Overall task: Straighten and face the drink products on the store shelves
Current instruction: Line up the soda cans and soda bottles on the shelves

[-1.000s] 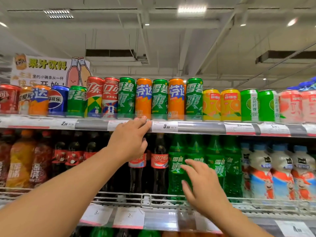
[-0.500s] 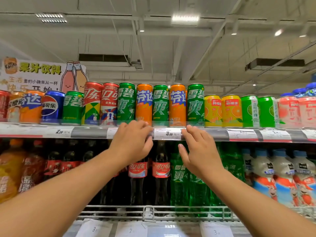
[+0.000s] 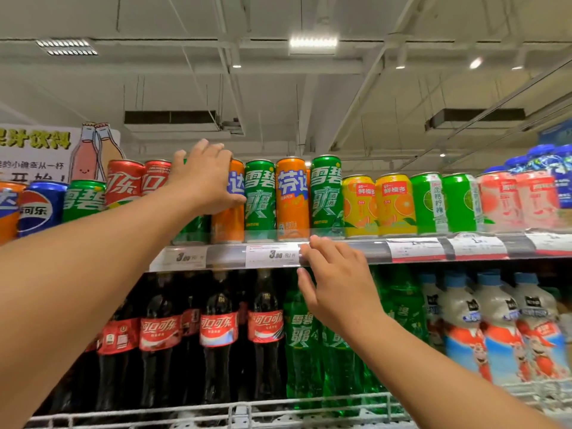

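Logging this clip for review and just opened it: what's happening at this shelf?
A person is facing drink cans on a store's top shelf. The left hand is wrapped around a tall orange can in the row, partly covering a green can beside it. The right hand rests with straight fingers on the shelf's price rail, next to a price tag. Cola and green soda bottles stand below.

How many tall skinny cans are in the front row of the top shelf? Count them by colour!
Red tall slim metal cans: 2
Green tall slim metal cans: 3, one mostly hidden behind the left hand
Orange tall slim metal cans: 2, one gripped by that hand
Total: 7
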`<action>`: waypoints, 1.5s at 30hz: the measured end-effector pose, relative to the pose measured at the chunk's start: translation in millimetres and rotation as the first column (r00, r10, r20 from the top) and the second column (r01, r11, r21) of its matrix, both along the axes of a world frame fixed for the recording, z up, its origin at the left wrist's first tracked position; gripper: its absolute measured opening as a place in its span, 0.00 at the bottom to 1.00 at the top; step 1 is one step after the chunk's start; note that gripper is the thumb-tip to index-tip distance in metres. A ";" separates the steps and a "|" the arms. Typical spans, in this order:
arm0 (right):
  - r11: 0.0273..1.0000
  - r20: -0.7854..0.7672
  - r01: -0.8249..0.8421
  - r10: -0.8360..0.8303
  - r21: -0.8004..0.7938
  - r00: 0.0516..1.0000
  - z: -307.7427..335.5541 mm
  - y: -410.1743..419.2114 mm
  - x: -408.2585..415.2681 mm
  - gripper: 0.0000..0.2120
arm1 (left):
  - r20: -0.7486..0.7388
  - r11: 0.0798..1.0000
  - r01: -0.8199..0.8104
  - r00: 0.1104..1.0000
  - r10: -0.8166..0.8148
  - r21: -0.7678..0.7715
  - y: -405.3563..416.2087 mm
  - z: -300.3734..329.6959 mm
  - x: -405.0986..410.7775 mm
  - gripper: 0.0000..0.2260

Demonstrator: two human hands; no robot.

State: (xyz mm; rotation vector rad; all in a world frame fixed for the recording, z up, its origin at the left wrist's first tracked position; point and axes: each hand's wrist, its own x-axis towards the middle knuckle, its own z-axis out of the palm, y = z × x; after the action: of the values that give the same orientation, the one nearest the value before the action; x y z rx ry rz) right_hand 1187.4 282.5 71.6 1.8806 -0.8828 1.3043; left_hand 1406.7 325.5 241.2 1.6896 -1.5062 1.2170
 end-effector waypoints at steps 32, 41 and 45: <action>0.378 0.655 -0.834 0.517 0.402 0.550 41.3 63.8 -70.2 0.22 | -0.259 0.407 0.896 0.442 -0.859 0.178 36.2 -106.6 -120.7 0.41; 0.565 0.618 -0.734 0.436 0.377 0.654 49.1 51.5 -127.2 0.35 | 0.125 0.822 0.527 0.820 -0.558 0.217 14.5 -14.1 -120.6 0.37; 0.549 0.620 -0.741 0.440 0.386 0.649 47.1 50.3 -141.0 0.39 | 0.130 0.972 0.201 0.967 -0.217 0.123 -12.5 1.7 -129.6 0.47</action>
State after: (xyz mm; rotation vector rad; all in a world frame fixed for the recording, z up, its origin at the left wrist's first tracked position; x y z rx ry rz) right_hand 1046.4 332.8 118.6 2.6147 -1.0009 2.1735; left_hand 1277.0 313.0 243.0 1.4907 -1.8177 1.1813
